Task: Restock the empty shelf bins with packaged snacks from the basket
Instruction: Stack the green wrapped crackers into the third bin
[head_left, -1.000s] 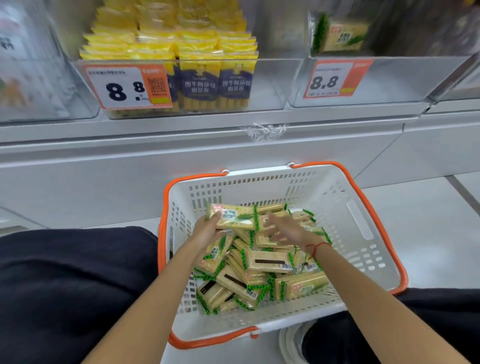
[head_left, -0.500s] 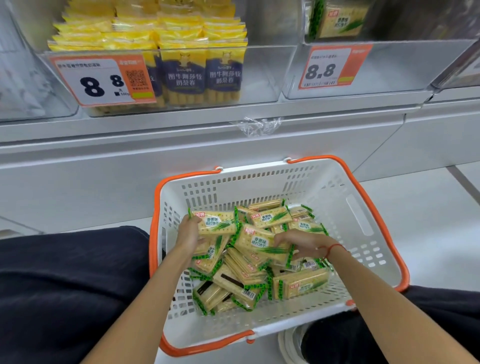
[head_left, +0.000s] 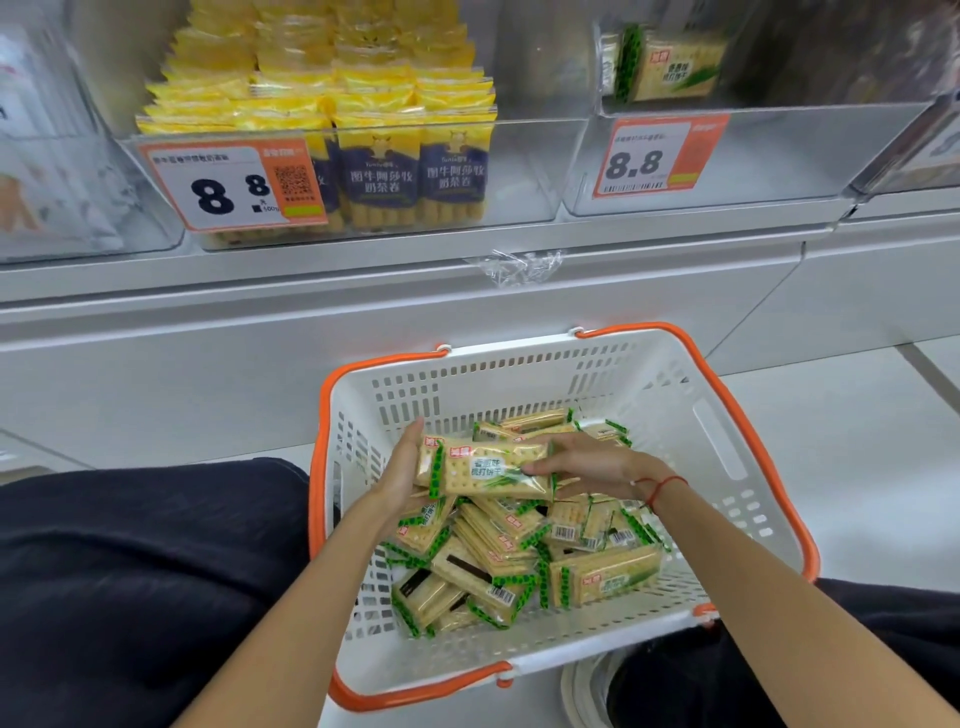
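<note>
A white basket with orange rim (head_left: 691, 447) stands on the floor between my knees, holding several green-and-cream cracker packs (head_left: 602, 574). My left hand (head_left: 400, 475) grips the left end of a small stack of cracker packs (head_left: 483, 467) lifted above the pile. My right hand (head_left: 587, 462) holds the stack's right end, fingers laid over its top. Up on the shelf, the right-hand clear bin (head_left: 779, 156) with an 8.8 price tag contains one cracker pack (head_left: 665, 65) at its back.
The neighbouring clear bin (head_left: 524, 171) on the left is packed with yellow snack packs (head_left: 374, 104). A further bin (head_left: 62, 171) sits at the far left. A scrap of clear plastic (head_left: 519, 266) hangs on the shelf edge. My dark-clothed knees flank the basket.
Both hands have gathered packs together into one stack and raised it slightly above the pile. The view has tilted down, so the shelf bins sit lower in frame.
</note>
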